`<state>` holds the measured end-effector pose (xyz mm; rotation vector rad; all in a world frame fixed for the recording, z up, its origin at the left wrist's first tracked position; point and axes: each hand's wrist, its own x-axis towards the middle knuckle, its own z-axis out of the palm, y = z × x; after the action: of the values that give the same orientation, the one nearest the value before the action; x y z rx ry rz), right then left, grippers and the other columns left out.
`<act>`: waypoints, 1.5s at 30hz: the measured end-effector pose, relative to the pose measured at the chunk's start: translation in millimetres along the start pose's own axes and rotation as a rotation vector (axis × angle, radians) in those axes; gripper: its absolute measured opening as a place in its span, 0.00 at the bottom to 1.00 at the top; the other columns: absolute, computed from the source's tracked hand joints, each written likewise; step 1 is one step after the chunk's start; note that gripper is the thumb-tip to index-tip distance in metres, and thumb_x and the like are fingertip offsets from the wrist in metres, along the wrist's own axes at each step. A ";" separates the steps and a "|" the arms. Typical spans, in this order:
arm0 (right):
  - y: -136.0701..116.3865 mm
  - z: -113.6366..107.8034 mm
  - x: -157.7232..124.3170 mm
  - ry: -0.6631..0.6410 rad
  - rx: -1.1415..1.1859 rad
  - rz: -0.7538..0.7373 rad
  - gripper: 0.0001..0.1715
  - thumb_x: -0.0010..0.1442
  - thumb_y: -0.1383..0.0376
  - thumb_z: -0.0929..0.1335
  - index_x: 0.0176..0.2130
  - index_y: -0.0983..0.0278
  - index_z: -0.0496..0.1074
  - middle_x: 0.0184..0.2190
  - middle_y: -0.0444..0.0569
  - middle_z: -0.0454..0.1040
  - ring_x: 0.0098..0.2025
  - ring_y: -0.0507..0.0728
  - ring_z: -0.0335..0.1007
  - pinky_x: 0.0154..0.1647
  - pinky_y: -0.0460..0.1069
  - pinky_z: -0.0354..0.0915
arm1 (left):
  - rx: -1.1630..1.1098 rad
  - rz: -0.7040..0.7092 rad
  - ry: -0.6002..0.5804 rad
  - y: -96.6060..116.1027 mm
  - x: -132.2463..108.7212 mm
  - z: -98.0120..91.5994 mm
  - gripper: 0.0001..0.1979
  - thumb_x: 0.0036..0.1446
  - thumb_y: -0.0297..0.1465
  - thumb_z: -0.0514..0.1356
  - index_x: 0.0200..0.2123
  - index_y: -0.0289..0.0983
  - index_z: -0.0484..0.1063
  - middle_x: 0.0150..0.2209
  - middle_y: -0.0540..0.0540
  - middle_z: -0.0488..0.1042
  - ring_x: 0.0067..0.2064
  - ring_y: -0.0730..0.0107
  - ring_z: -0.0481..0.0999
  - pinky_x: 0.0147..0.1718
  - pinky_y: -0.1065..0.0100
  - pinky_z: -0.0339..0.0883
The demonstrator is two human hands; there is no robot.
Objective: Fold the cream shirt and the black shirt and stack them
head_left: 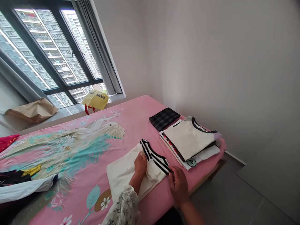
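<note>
A cream knit top (pixel 120 170) with a black-and-white striped neckband lies folded on the pink bed sheet (pixel 138 115). My left hand (pixel 140 164) rests over its middle, with the fingers closed on a bit of the cream fabric beside the neckband. At the right end of the striped band, my right hand (pixel 178 184) pinches the top's edge between thumb and fingers. Just beyond my hands sits a stack of folded clothes (pixel 187 137), a cream top with a dark-trimmed neck uppermost. A folded black plaid garment (pixel 164 118) lies beside that stack.
Loose clothes (pixel 28 184) lie heaped on the bed at the left, and a red cloth (pixel 8 142) is farther back. A yellow bag (pixel 95 99) and a brown paper bag (pixel 32 111) are on the window ledge. The bed's right edge drops to a grey floor (pixel 236 193).
</note>
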<state>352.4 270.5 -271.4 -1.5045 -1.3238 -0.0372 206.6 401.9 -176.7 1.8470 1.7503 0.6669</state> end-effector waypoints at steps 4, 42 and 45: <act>0.6 0.3 -1.5 0.016 -0.012 0.015 0.16 0.61 0.66 0.61 0.49 0.62 0.65 0.45 0.54 0.70 0.49 0.61 0.66 0.49 0.59 0.65 | 0.020 0.018 0.012 5.1 4.0 -6.9 0.16 0.60 0.33 0.46 0.42 0.38 0.71 0.41 0.41 0.77 0.43 0.60 0.75 0.41 0.66 0.63; 1.7 -3.3 -4.8 -0.001 0.011 -0.008 0.16 0.61 0.66 0.60 0.49 0.65 0.64 0.44 0.56 0.70 0.47 0.61 0.65 0.49 0.59 0.63 | 0.474 0.425 -0.235 -15.2 -82.3 15.3 0.39 0.54 0.57 0.46 0.65 0.44 0.50 0.68 0.38 0.42 0.67 0.46 0.41 0.59 0.35 0.31; 2.9 -2.9 -5.5 -0.001 -0.010 -0.007 0.16 0.61 0.65 0.60 0.49 0.65 0.64 0.44 0.56 0.70 0.47 0.61 0.65 0.49 0.59 0.63 | 0.468 0.409 -0.238 -15.4 -78.2 -9.2 0.34 0.58 0.53 0.43 0.65 0.46 0.49 0.68 0.42 0.42 0.68 0.53 0.41 0.61 0.39 0.30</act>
<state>354.1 265.3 -275.6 -1.5083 -1.3309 -0.0473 185.0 324.8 -180.6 2.5233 1.4676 0.1617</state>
